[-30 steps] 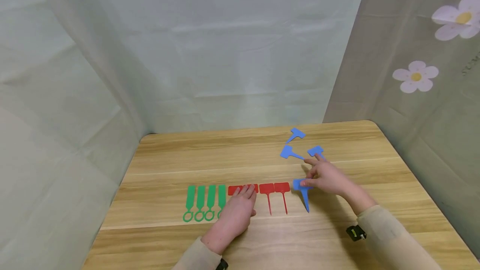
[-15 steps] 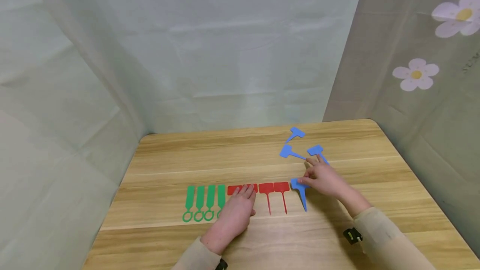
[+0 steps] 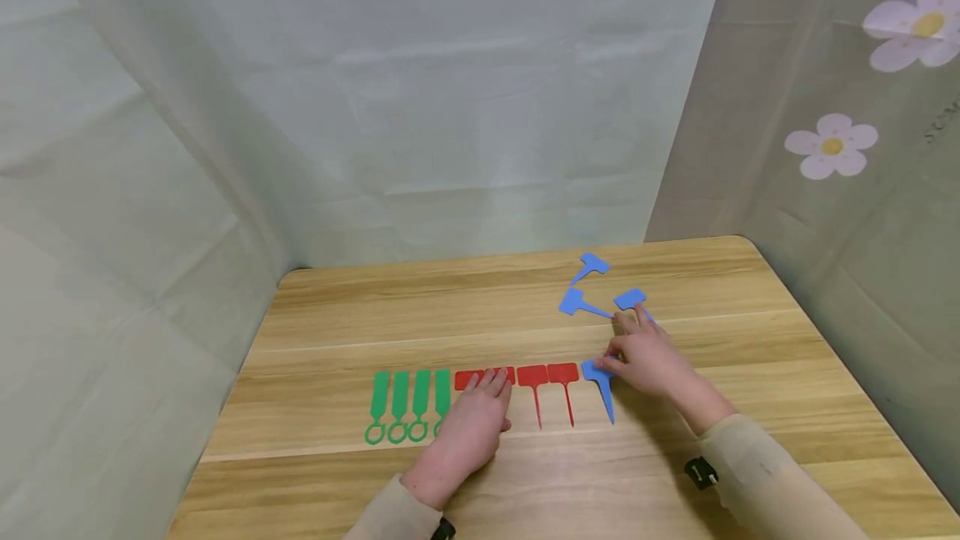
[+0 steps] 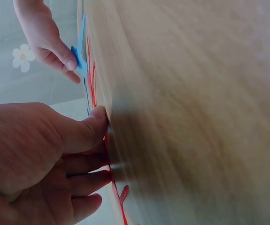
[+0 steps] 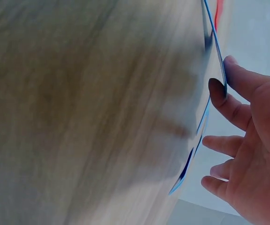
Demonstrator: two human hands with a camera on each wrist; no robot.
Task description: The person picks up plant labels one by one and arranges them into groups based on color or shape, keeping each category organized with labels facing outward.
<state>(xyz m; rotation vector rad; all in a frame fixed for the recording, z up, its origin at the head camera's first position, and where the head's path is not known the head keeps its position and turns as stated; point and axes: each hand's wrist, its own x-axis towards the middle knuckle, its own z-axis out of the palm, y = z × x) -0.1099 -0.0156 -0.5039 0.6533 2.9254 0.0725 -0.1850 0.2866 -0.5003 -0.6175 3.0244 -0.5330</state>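
Note:
My left hand (image 3: pixel 471 419) lies over two red tags (image 3: pixel 468 380), its fingers reaching across their rectangular heads. To its right are two more red tags with thin stems, one of them a red tag (image 3: pixel 533 376) beside its twin. My right hand (image 3: pixel 652 361) pinches a blue T-shaped plant label (image 3: pixel 602 380) by the right end of its head, thumb and forefinger on it, stem toward me. In the right wrist view this blue label (image 5: pixel 218 44) stands edge-on between thumb and forefinger, and the other fingers are spread.
Three loose blue T-shaped labels lie farther back: one blue label (image 3: pixel 593 266) near the far edge, another blue label (image 3: pixel 573 302), and a third blue label (image 3: pixel 630 298) partly behind my right fingers. Several green ring-ended tags (image 3: pixel 401 394) stand in a row at the left of the wooden table (image 3: pixel 315 315).
The pinched blue label has shifted slightly left toward the red tags, and its stem has turned a little. My right hand moved with it. My left hand has stayed in place.

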